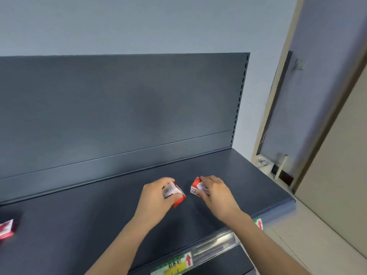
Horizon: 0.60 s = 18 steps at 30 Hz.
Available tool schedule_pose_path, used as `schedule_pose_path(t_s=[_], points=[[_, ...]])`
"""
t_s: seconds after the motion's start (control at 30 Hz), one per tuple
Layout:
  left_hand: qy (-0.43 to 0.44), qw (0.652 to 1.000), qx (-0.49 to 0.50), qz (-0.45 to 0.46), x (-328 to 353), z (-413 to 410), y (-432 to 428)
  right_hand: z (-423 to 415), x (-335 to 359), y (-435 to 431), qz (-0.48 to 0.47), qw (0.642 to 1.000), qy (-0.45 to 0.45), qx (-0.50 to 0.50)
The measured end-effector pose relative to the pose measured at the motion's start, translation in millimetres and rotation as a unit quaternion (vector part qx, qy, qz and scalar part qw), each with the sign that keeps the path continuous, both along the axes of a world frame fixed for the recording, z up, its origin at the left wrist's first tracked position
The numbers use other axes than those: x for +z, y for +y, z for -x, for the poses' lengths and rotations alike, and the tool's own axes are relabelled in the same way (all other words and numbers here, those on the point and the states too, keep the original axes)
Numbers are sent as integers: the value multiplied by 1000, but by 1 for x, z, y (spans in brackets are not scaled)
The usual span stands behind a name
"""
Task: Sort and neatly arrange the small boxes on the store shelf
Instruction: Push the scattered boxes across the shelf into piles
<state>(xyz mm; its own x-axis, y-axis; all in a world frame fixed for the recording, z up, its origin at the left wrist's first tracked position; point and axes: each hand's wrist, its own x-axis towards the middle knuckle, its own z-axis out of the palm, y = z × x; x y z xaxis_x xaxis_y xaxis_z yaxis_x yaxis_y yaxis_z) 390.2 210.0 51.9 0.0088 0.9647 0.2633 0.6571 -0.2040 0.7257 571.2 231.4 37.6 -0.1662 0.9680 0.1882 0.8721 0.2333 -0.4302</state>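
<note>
Two small red-and-white boxes are in my hands over the dark grey shelf [99, 225]. My left hand [156, 195] grips one box [174, 193], which is tilted with its barcode side up and a red corner pointing down. My right hand [215, 192] holds the other box [196, 187] from its right side, with its red end facing left. The two boxes are a short gap apart. A third red-and-white box [6, 229] lies at the shelf's far left edge, partly cut off by the frame.
The shelf's back panel [119, 106] rises behind the hands. Its front rail [214, 245] carries price labels with red arrows. The shelf ends at the right [286, 197], beside a doorway and a beige door [337, 175].
</note>
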Motion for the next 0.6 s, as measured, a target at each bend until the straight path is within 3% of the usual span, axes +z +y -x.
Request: schedule_pose_path(t_s=[0.13,0.3,0.5,0.6], points=[[31,999,-22,22,-5,-70,35,-57,-3,12,11,998,4,-62],[154,987,-53,-14,-12,-124,70,-96,-10,27,27,993,5,-115],[273,952,-119,-63,-28,-145,91,-109,-16,37,47,988,1,-146],[315,929,-191,-40,-45,-138,88,-109,-25,36,67,987,-9,-142]])
